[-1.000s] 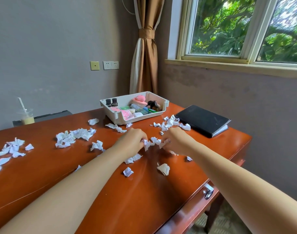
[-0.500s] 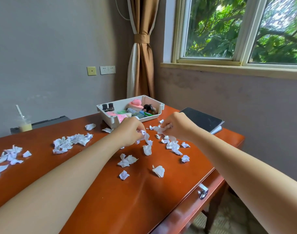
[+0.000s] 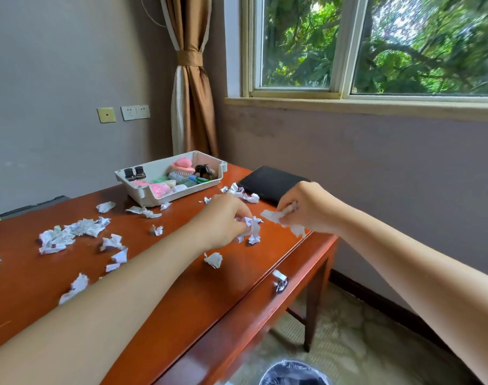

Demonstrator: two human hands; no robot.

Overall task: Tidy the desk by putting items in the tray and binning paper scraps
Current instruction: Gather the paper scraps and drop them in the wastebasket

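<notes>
Gripping a bunch of paper scraps (image 3: 252,227), the left hand (image 3: 226,218) has its fingers curled round them, low over the desk (image 3: 237,276) nr its right end. Right hand (image 3: 309,209) is just beside it, pinching a crumpled white wad (image 3: 279,216) btwn thumb & fingers; the two hands are close but apart. One loose scrap (image 3: 213,259) lies on the desk below the left wrist. More scraps are strewn to the left, incl. a big cluster (image 3: 70,233), & a few by the black folder (image 3: 270,183) at the far right edge. White tray (image 3: 143,195) stands at the back of the desk w/ a pink brush (image 3: 181,165), two small dark bottles (image 3: 134,173) & other bits inside. Bin (image 3: 293,373) w/ dark liner is on the floor below the desk front, only partly in view. Metal drawer knob (image 3: 280,282) shows on the desk front.
</notes>
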